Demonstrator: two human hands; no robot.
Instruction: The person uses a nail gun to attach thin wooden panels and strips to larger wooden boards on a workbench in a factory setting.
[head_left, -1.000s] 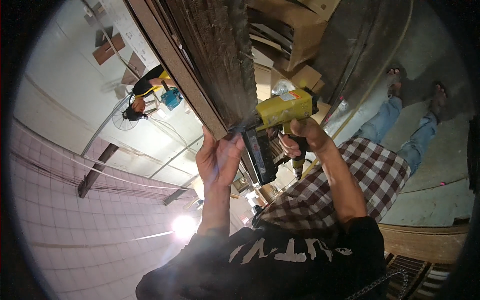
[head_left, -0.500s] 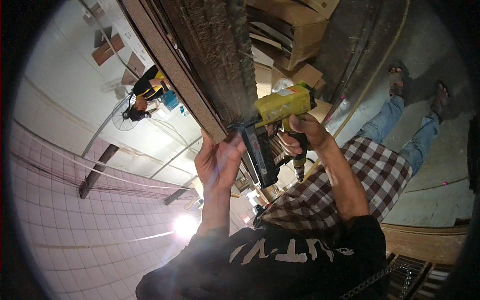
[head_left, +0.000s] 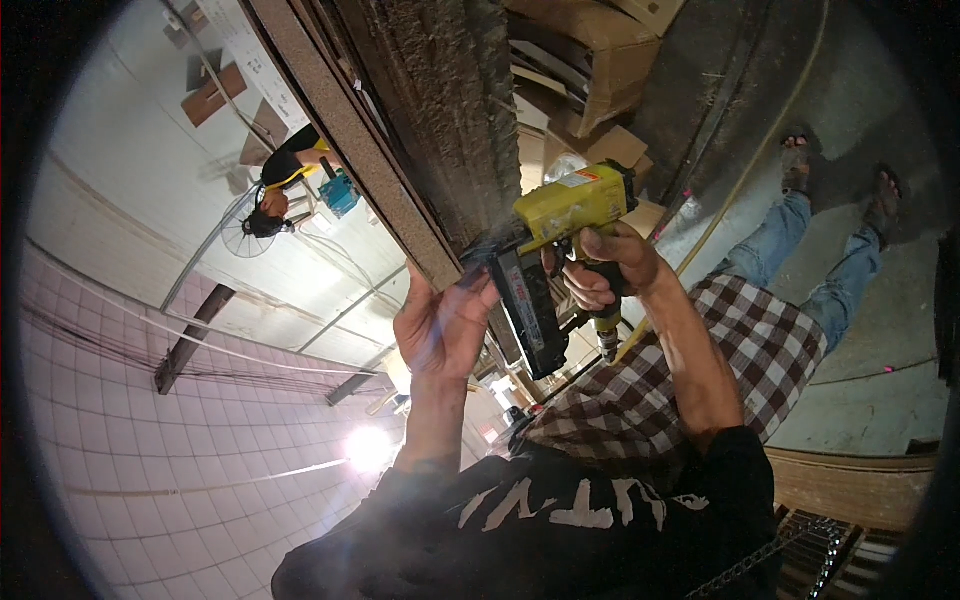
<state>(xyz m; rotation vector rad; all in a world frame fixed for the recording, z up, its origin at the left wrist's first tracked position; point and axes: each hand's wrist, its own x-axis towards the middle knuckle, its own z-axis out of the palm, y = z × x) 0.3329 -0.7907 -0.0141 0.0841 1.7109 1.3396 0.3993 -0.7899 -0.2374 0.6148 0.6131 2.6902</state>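
Right hand (head_left: 610, 265) closed around grip of yellow nail gun (head_left: 560, 215), at 1 o'clock from centre; left hand (head_left: 440, 325) open, palm flat against brown board edge (head_left: 350, 140), at 7 o'clock of the gun's nose

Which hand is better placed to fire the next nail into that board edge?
Right. The right hand already grips the yellow nail gun, its nose against the board. The left hand is braced on the board edge.
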